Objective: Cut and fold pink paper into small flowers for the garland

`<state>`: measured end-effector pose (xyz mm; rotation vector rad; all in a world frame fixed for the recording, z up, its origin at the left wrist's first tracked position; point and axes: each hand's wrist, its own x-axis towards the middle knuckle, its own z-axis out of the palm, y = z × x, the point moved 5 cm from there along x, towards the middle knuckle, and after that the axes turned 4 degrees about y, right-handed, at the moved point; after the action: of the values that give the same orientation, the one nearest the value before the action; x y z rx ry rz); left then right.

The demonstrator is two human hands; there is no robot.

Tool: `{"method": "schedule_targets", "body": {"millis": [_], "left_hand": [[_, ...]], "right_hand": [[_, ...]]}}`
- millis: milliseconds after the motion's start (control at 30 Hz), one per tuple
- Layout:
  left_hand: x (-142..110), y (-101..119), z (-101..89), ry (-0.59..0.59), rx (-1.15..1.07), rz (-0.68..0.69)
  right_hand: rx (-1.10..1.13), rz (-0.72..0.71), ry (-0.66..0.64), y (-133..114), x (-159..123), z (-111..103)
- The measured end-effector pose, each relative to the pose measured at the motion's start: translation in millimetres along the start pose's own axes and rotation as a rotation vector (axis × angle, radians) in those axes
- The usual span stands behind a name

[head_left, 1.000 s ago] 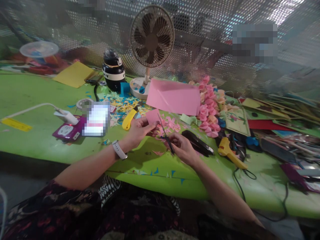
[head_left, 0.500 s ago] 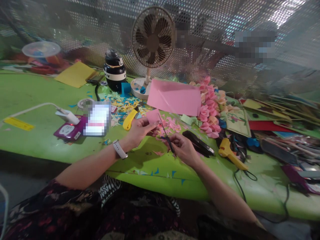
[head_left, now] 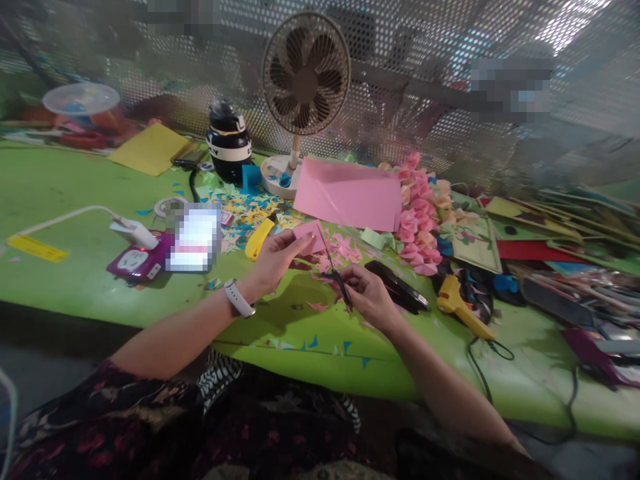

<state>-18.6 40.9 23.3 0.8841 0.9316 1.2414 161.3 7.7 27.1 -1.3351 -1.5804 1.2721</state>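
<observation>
Between the thumb and fingers of my left hand [head_left: 279, 257] is a small piece of pink paper [head_left: 311, 235]. My right hand [head_left: 367, 295] grips dark-handled scissors [head_left: 341, 285], their blades pointing up and away, right at the paper's right edge. Whether the blades touch the paper I cannot tell. Pink paper scraps [head_left: 345, 249] lie on the green tabletop [head_left: 280, 320] just past the scissors. A larger sheet of pink paper [head_left: 350, 195] lies farther back. Close to my right hand is a black stapler [head_left: 397, 287].
Pink paper flowers [head_left: 416, 220] are heaped behind the stapler, and a yellow glue gun [head_left: 463, 310] lies to the right. A fan [head_left: 306, 83] and a black bottle [head_left: 229, 143] stand at the back. A phone [head_left: 194, 237] rests against a purple power socket [head_left: 135, 263] on the left.
My left thumb and fingers have shifted slightly up on the pink paper, which now tilts a little differently beside the blades. My right hand has barely moved.
</observation>
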Motion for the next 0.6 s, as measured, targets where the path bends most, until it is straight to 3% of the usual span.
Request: {"method": "schedule_targets", "body": {"millis": [600], "left_hand": [[1.8,-2.6,-1.0,0.011,0.023,0.005]], "right_hand": [[-0.017,0.004,0.003,5.7,0.6,-0.7]]}}
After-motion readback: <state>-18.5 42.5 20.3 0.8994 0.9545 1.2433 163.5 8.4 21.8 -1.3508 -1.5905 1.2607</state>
